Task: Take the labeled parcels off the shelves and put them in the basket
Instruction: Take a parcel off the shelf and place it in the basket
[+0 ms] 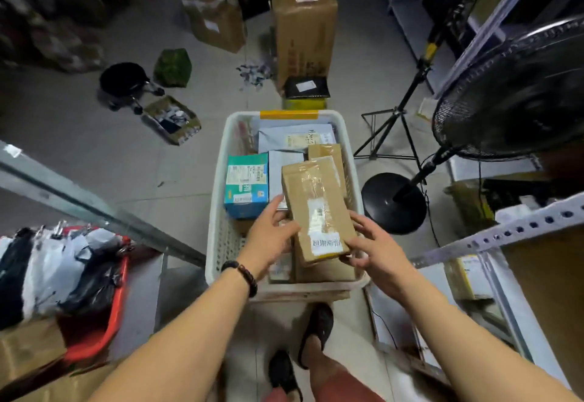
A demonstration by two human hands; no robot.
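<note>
Step in hand: setting the brown cardboard parcel (316, 208) down into the white plastic basket (218, 180); by the look of it, the parcel is off the shelves but not yet released.
Parcel position: it hangs tilted above the near half of the basket, white labels facing up, its far end over the parcels already inside.
Basket contents: a teal box (246, 183) stands by the left wall, grey mailer bags (294, 139) lie at the far end, and a second brown box (327, 151) lies near the right wall.
Doing it well: probably lay the parcel flat, long side along the basket, on the brown box seen under its near end, label upward so it stays readable. Lower it onto the pile rather than drop it, or it could slide against the teal box.
Risk: the parcel is tilted, so letting go on one side first may tip it over.
Left hand (271, 234): fingers curl against the parcel's left edge and appear to reach beneath it, thumb raised beside the edge; it holds the parcel.
Right hand (376, 250): thumb on the right edge, fingers spread loosely under the near corner, slightly blurred; it supports and holds the same parcel.
Nearby: a perforated metal shelf rail (505, 234) stands at the right.
</note>
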